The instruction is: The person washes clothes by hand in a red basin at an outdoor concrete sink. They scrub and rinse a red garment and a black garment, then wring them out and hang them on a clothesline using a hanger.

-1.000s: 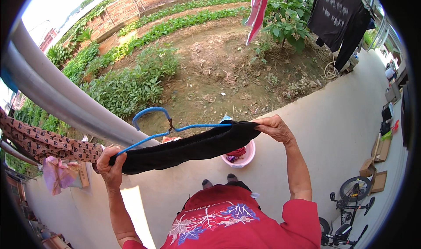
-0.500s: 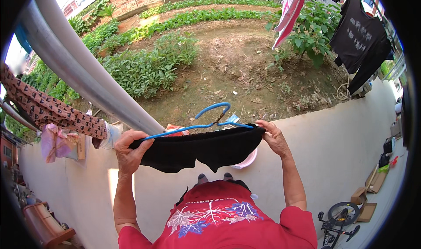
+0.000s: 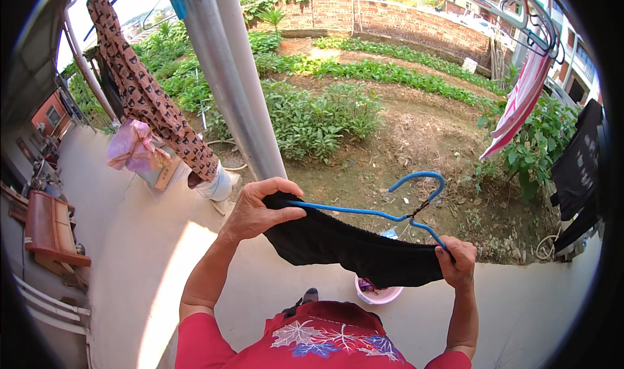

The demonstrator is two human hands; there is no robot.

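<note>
A pair of black shorts (image 3: 354, 255) hangs stretched along a blue hanger (image 3: 351, 209) in front of me, its hook pointing up and away. My left hand (image 3: 261, 210) is closed on the left end of the waistband and hanger, thumb on top of the cloth. At the other end, my right hand (image 3: 457, 263) pinches the waistband's corner by the tip of the hanger, lower than the left. The hanger slants down to the right. My fingers partly hide both ends.
A pink basin (image 3: 378, 296) with dark red cloth in it stands on the concrete floor below the shorts. Metal posts (image 3: 227, 76) rise ahead on the left. Patterned cloth (image 3: 156, 96) hangs at left; several hangers (image 3: 526, 18) and a pink-and-white striped cloth (image 3: 520, 102) at upper right.
My view has turned left and up. The shorts and hanger have tilted, with the right end now lower, and the right-hand fingers have curled in around the corner. Both hands still hold on.
</note>
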